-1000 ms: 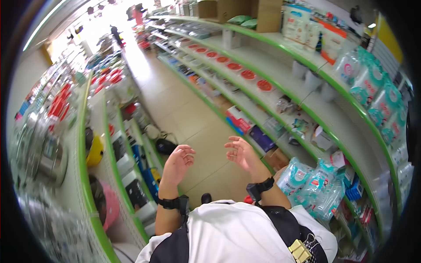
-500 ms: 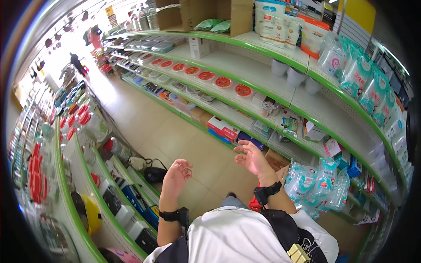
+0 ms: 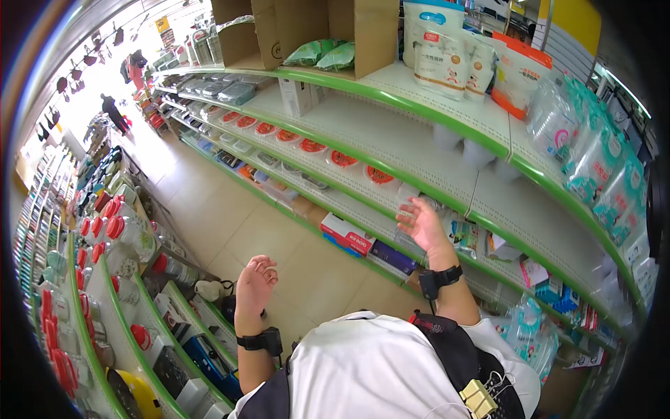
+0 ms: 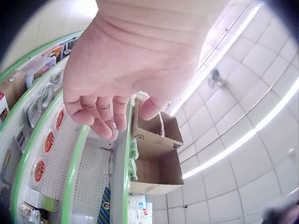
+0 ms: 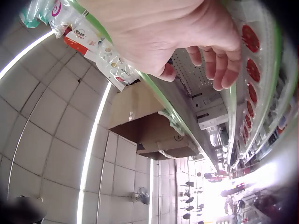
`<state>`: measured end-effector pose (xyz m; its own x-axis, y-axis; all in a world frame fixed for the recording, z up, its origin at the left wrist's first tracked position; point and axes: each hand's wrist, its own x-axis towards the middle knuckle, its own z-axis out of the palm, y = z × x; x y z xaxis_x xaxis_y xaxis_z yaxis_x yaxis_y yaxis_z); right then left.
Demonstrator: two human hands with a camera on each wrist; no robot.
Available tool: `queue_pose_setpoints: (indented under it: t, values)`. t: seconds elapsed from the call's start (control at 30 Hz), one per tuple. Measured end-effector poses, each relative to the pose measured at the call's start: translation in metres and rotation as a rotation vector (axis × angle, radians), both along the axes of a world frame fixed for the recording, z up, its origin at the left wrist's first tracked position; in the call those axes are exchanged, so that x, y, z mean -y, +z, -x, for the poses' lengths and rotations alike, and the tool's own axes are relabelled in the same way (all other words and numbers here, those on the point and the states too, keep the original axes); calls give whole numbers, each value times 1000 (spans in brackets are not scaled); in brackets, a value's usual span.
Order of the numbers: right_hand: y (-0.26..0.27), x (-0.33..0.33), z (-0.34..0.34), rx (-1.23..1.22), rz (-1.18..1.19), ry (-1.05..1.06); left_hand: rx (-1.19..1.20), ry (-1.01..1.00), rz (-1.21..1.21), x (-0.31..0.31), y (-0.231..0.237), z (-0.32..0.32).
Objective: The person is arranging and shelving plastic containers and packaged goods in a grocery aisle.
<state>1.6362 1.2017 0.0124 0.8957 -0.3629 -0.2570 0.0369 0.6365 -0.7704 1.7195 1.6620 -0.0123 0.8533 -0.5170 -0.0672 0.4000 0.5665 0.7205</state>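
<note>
In the head view the left hand [image 3: 255, 285] is raised over the aisle floor, fingers loosely bent around nothing. The right hand [image 3: 424, 227] is held up in front of the right-hand shelves, its fingers spread a little and empty; whether it touches a shelf cannot be told, though a gap seems to show. The left wrist view has the left hand [image 4: 133, 65] with relaxed fingers and thumb apart. Relaxed fingers also show on the right hand [image 5: 173, 42] in the right wrist view. Both wrists wear a black strap with a small device.
Right-hand shelves [image 3: 391, 98] carry cardboard boxes [image 3: 317, 31], white pouches [image 3: 441, 63], teal-printed bags [image 3: 593, 160] and red-labelled round containers [image 3: 343, 158]. Red-lidded jars [image 3: 125, 234] fill the left shelves. A tiled floor [image 3: 237, 230] runs between. A distant person [image 3: 114, 113] stands up the aisle.
The view has turned toward the right-hand shelves and come closer to them. The right hand has moved up and right, the left hand slightly left. Both stay empty.
</note>
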Motion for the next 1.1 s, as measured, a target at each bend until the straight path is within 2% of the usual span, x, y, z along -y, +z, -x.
queue_pose_setpoints:
  t: [0.2, 0.27, 0.37, 0.43, 0.5, 0.57, 0.63, 0.67, 0.7, 0.93, 1.03, 1.1]
  values:
    - [6, 140, -98, -61, -3, -191, -57, 52, 40, 32, 0, -69]
    - [9, 179, -128, -179, -51, -316, -86, 42, 25, 38, -9, -95]
    - [-5, 246, -175, -176, -68, -420, -115, 24, 2, 54, -22, -141]
    - [-19, 290, -201, -152, -75, -459, -119, 14, -3, 66, -25, -174]
    - [-53, 343, -229, -131, -217, -492, -131, -6, 13, 80, -25, -209]
    - [-60, 360, -253, -93, -210, -583, -128, -33, 19, 94, -25, -248]
    - [-75, 388, -263, 162, -177, -528, -121, -64, 28, 112, -20, -288]
    - [-42, 344, -261, 177, -28, -627, -115, -86, 6, 120, -16, -310]
    - [-40, 332, -260, 181, -27, -649, -109, -108, -15, 131, -12, -330]
    - [-47, 317, -262, 139, -1, -462, -93, -397, -40, 243, 7, -453]
    - [-50, 307, -258, 104, -9, -426, -72, -551, -109, 305, 7, -479]
    - [-16, 255, -230, 122, -180, -397, 8, -713, -142, 357, 18, -488]
